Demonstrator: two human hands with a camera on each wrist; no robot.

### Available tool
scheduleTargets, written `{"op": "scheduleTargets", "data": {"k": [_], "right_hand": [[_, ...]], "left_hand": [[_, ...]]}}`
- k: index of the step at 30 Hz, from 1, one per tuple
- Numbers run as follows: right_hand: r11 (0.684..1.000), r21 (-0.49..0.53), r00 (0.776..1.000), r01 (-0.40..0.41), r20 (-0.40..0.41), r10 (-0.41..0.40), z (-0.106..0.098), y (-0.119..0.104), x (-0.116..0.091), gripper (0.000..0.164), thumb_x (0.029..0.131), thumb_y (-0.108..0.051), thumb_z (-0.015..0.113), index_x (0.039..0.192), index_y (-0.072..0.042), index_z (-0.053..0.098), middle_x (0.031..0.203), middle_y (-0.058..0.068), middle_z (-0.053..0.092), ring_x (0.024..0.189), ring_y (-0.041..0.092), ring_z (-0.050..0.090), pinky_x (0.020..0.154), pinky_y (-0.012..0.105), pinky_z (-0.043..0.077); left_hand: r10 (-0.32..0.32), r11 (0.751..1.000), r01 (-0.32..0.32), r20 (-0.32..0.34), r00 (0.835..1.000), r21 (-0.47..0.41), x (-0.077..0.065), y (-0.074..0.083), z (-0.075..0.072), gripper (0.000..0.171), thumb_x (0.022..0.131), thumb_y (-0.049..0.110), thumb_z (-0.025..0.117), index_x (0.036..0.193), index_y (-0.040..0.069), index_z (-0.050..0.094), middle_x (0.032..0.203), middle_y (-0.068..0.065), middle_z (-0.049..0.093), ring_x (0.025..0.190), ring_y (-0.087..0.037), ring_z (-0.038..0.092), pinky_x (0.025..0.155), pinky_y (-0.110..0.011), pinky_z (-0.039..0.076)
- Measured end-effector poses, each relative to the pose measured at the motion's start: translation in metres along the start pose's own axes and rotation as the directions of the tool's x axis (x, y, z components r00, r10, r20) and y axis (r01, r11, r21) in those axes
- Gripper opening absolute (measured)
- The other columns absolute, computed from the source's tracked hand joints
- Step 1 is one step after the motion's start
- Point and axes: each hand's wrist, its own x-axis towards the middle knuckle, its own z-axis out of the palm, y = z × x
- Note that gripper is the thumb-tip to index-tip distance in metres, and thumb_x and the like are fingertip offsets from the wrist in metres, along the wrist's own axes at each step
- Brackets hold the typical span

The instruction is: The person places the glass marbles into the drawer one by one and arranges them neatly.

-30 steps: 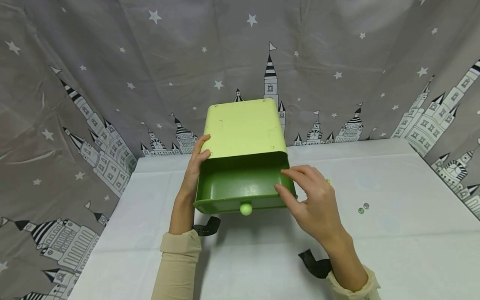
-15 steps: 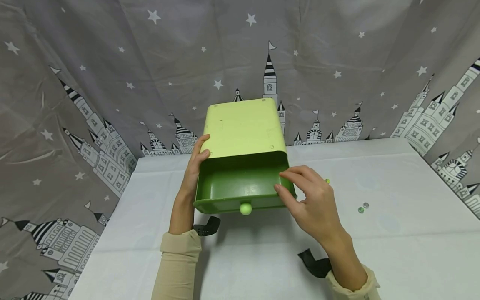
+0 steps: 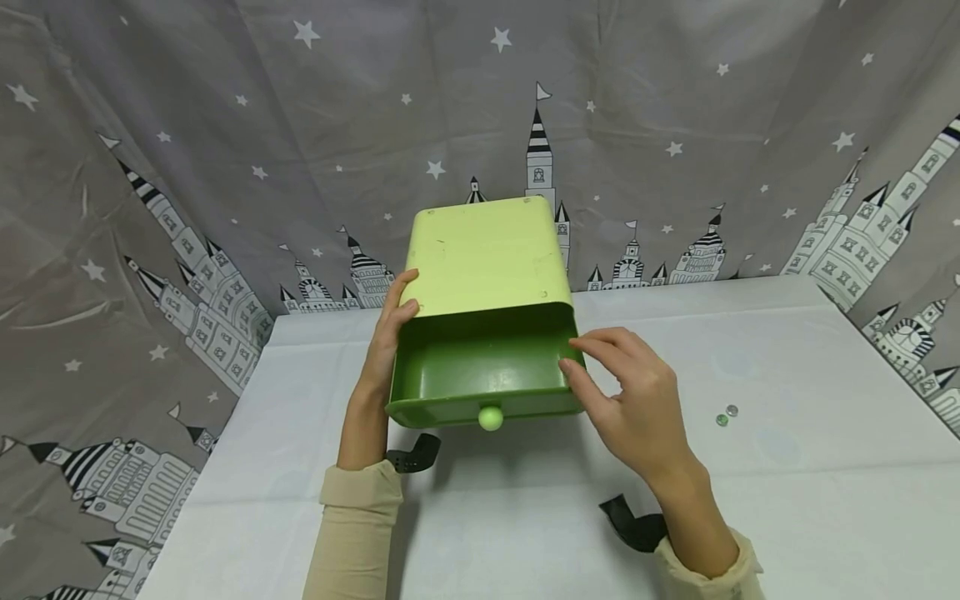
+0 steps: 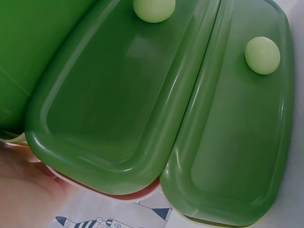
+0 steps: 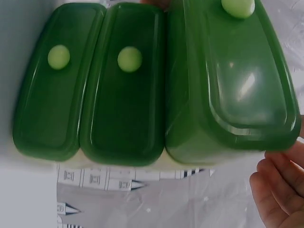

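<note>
A small plastic chest of drawers has a pale yellow-green case and dark green drawers with round light knobs. Its top drawer is pulled out, with nothing visible inside. My left hand grips the left side of the case, fingertips on its top edge. Over the drawer's right rim, the thumb and forefinger of my right hand are bent and apart. The other fingers lie just outside that side in the right wrist view. Two lower drawers are pushed in.
Two small round glass-like pieces, one green and one clear, lie on the white tabletop to the right. A grey curtain with castles and stars hangs close behind the chest. Black wrist straps show below the hands.
My right hand has shifted slightly to the right along the drawer rim. It now covers a small yellow-green piece that showed behind it. The left hand and chest stay put.
</note>
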Motion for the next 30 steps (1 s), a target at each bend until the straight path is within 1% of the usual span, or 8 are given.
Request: {"op": "scheduleTargets", "data": {"k": [3,6,11,15,19,22,30], "right_hand": [[0.999,-0.011,0.999,-0.038,-0.039,0.037,-0.005,0.008,0.001,0.020,0.078,0.004,0.077,0.098,0.004,0.073,0.093,0.012,0.068,0.085,0.025,0.063,0.076,0.031,0.049],[0.997,-0.029,0.995,-0.069,-0.068,0.067,-0.009,0.020,0.000,0.021,0.079,0.004,0.076,0.099,0.004,0.073,0.094,0.014,0.069,0.084,0.026,0.062,0.076,0.027,0.046],[0.988,-0.054,0.984,-0.147,-0.105,0.141,-0.014,0.048,-0.006,0.020,0.080,0.006,0.076,0.100,0.004,0.073,0.095,0.014,0.070,0.082,0.027,0.063,0.076,0.026,0.045],[0.974,-0.052,0.970,-0.222,-0.115,0.215,-0.017,0.066,-0.011,0.019,0.081,0.007,0.075,0.099,0.005,0.073,0.095,0.016,0.070,0.083,0.027,0.064,0.078,0.022,0.045],[0.966,-0.027,0.957,-0.259,-0.141,0.253,-0.019,0.078,-0.014,0.017,0.081,0.008,0.074,0.097,0.007,0.072,0.093,0.017,0.070,0.081,0.026,0.061,0.077,0.019,0.045],[0.959,-0.026,0.949,-0.282,-0.153,0.275,-0.019,0.084,-0.016,0.016,0.081,0.008,0.074,0.097,0.008,0.072,0.093,0.018,0.069,0.080,0.026,0.060,0.076,0.017,0.045],[0.925,-0.058,0.921,-0.374,-0.139,0.364,-0.012,0.103,-0.028,0.015,0.083,0.004,0.073,0.097,0.008,0.072,0.093,0.020,0.069,0.081,0.033,0.063,0.073,0.015,0.043]], "left_hand": [[0.005,1.000,-0.005,0.002,1.000,-0.002,0.000,0.000,0.000,0.047,0.099,0.026,0.037,0.146,0.025,0.031,0.132,-0.006,0.038,0.108,-0.020,0.045,0.087,-0.033,0.042],[0.007,1.000,-0.007,0.003,1.000,-0.008,0.000,0.001,0.000,0.047,0.099,0.025,0.037,0.145,0.026,0.032,0.132,-0.006,0.038,0.107,-0.020,0.045,0.086,-0.033,0.043],[0.003,1.000,-0.003,0.002,1.000,-0.005,0.000,0.001,0.000,0.046,0.099,0.025,0.037,0.145,0.026,0.032,0.130,-0.006,0.039,0.106,-0.020,0.046,0.086,-0.032,0.043],[0.005,1.000,-0.005,-0.001,1.000,-0.001,-0.001,0.000,0.000,0.047,0.099,0.025,0.037,0.145,0.025,0.032,0.130,-0.006,0.039,0.106,-0.019,0.046,0.086,-0.032,0.042],[0.008,1.000,-0.008,0.000,1.000,-0.006,0.000,0.000,0.000,0.047,0.099,0.024,0.037,0.145,0.024,0.032,0.130,-0.006,0.039,0.107,-0.019,0.045,0.087,-0.032,0.042],[0.008,1.000,-0.008,0.002,1.000,-0.009,0.000,-0.001,0.000,0.047,0.099,0.024,0.036,0.145,0.024,0.032,0.130,-0.006,0.039,0.107,-0.020,0.045,0.087,-0.032,0.042],[-0.004,1.000,0.004,0.000,1.000,0.004,-0.001,0.000,0.000,0.049,0.099,0.026,0.037,0.147,0.025,0.030,0.136,-0.006,0.035,0.110,-0.021,0.043,0.088,-0.034,0.041]]}}
